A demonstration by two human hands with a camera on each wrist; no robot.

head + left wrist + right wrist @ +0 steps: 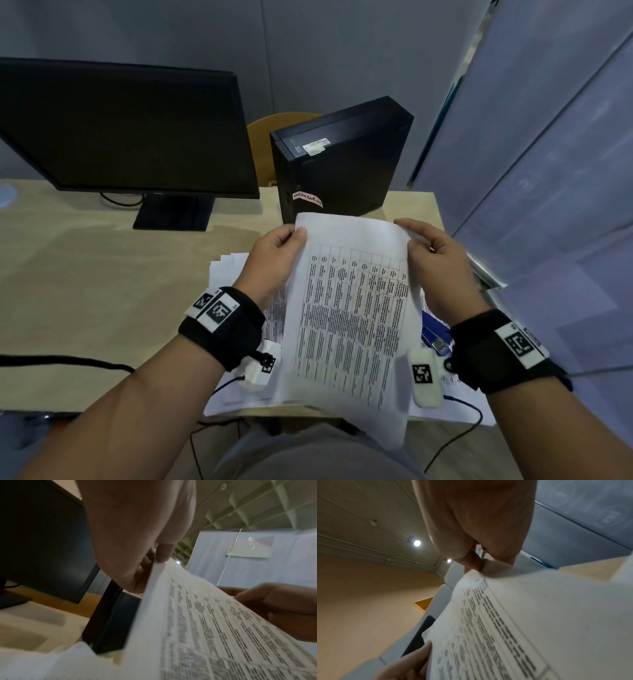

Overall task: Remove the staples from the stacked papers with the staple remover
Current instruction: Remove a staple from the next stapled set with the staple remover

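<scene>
Both hands hold one printed set of papers point(352, 308) raised above the worktop point(85, 291), in front of the black PC case point(342, 161). The left hand point(274, 263) pinches the set's upper left corner, thumb on top; the right hand point(438, 260) pinches the upper right corner between thumb and fingers. In the right wrist view a thin metal glint sits by the right fingertips point(471, 561) — possibly a staple, too blurred to confirm.

Progress, as judged: neither hand has the remover. The blue tool point(436, 332) lying on the loose sheets point(236, 270), right of the raised set and partly hidden by the right wrist, is probably it. No pulled staples are visible. The set appears under inspection, so extraction on it has not yet begun.

Not determinable: where the staples sit, how many sets remain stapled, whether the loose sheets are already freed. Print is blurred — both wrist views show little beyond paper and palms.
</scene>
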